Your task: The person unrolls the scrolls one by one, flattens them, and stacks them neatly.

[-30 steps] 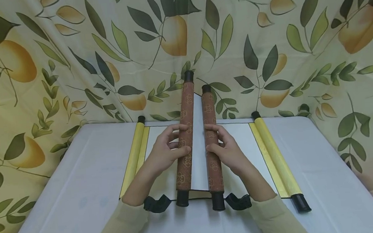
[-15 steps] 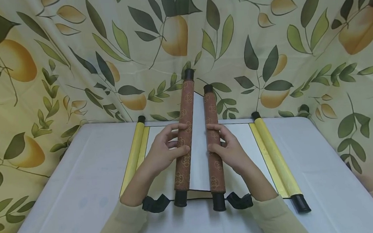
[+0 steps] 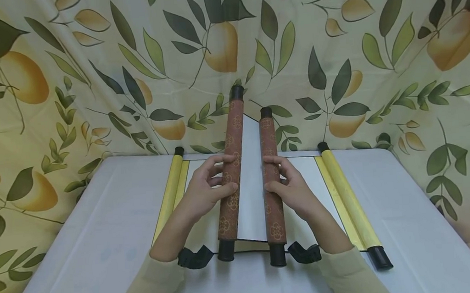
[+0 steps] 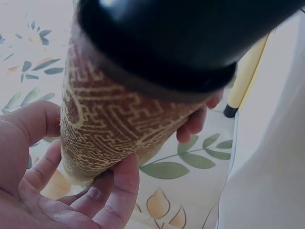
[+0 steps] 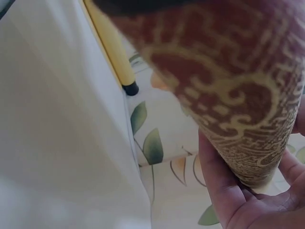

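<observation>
A reddish-brown patterned scroll is held over the table, its two black-ended rollers upright-leaning with a strip of white sheet [image 3: 249, 182] between them. My left hand [image 3: 205, 190] grips the left roller [image 3: 233, 151], thumb and fingers bent round its near side. Around the right roller [image 3: 274, 212] curl the fingers and thumb of my right hand [image 3: 294, 190]. Close up, the left wrist view shows gold-patterned brocade [image 4: 102, 114] below a black end cap [image 4: 157, 43]. In the right wrist view, fingers [image 5: 219, 176] support the brocade [image 5: 228, 90] from beneath.
Beneath lies a spread yellow-edged scroll, with its left roller [image 3: 171, 188] and right roller [image 3: 348, 193] on the white-covered table [image 3: 419, 224]. Dark curved pieces [image 3: 196, 257] sit at its front edge by each wrist. A fruit-and-leaf patterned cloth [image 3: 288, 91] hangs behind.
Both hands have drawn slightly apart, the left roller going left and the right roller going right. The white sheet between them shows wider.
</observation>
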Demonstrator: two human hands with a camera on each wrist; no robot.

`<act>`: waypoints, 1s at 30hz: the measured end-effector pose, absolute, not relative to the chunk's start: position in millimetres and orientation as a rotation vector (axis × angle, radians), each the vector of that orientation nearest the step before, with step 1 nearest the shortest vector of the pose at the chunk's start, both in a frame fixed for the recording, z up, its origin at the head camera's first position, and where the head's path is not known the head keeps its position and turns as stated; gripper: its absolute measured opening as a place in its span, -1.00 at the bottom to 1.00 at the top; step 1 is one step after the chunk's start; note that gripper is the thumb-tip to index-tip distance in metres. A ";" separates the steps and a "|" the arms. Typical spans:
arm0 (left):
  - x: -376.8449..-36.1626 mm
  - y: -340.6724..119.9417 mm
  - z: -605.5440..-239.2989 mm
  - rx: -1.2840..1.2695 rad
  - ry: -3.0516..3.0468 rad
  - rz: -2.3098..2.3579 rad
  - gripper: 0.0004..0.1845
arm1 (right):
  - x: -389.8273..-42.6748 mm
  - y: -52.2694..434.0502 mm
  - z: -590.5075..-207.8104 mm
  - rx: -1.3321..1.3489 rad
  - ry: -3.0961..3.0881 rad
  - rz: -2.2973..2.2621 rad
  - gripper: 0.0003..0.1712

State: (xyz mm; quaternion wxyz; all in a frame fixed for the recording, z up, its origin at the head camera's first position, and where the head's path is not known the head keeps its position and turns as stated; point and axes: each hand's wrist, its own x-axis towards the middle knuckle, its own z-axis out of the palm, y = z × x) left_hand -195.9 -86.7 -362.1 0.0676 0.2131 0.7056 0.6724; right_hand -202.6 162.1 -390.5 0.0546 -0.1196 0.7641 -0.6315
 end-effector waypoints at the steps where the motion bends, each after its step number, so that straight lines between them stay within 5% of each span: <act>1: -195.7 -87.2 -361.9 0.642 2.131 2.024 -0.42 | -202.3 162.1 -390.5 -0.364 2.317 -1.920 -0.28; 30: -195.0 -94.8 -357.4 0.673 2.176 2.056 -0.43 | -203.2 163.7 -391.7 -0.336 2.321 -1.932 -0.25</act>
